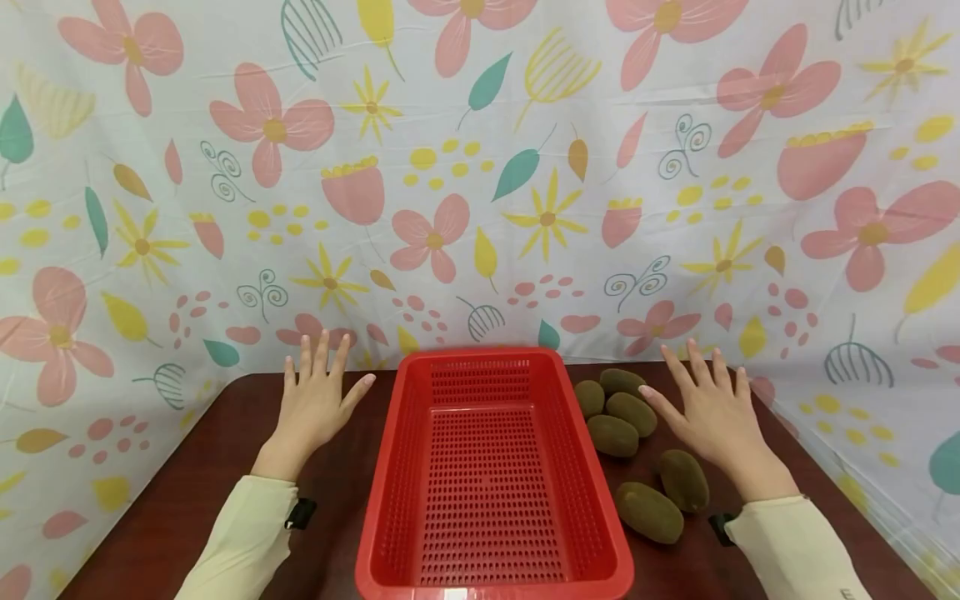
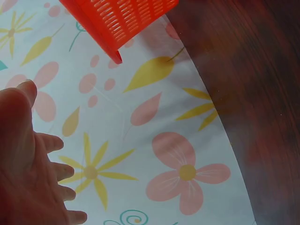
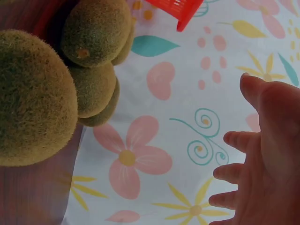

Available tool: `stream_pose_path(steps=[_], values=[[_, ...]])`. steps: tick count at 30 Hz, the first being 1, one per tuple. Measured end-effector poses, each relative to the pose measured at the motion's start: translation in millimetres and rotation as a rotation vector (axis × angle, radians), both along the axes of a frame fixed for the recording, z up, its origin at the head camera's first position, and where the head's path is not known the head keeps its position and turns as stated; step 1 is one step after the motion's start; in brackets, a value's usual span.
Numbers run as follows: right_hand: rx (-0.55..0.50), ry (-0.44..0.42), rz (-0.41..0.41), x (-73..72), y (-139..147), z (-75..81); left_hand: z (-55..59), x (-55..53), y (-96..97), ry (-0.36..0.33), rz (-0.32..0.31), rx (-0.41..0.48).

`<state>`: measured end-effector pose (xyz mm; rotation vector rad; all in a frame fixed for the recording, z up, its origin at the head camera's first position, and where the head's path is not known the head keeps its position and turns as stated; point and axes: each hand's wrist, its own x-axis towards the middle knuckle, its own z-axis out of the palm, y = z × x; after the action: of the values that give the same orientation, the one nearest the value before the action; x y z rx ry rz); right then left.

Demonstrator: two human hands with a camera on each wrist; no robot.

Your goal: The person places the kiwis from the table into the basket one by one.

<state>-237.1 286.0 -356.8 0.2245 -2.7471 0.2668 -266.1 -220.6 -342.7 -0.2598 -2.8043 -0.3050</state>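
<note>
six kiwis [image 1: 632,414] lie right of the basket [image 1: 480,357], none inside; handling looks unstarted. left hand [image 1: 315,408] is left of it, right hand [image 1: 708,421] right of it, both empty, fingers apart.

The left hand [image 2: 26,164] and red basket [image 2: 123,22] show against flowered cloth [image 2: 126,152].

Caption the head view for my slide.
Left hand and right hand flank a perforated red rectangular plastic basket; six fuzzy brown oval kiwis lie to its right.
</note>
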Motion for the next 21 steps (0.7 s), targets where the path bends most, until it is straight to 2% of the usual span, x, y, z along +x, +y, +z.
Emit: stream_pose_path(steps=[12,21], values=[[-0.021,-0.011,0.014,1.3,0,6.4,3.4,4.8,3.0,0.021,-0.024,-0.011],[-0.046,0.002,0.035,4.4,2,9.5,7.7,11.3,8.5,0.006,-0.062,0.009]])
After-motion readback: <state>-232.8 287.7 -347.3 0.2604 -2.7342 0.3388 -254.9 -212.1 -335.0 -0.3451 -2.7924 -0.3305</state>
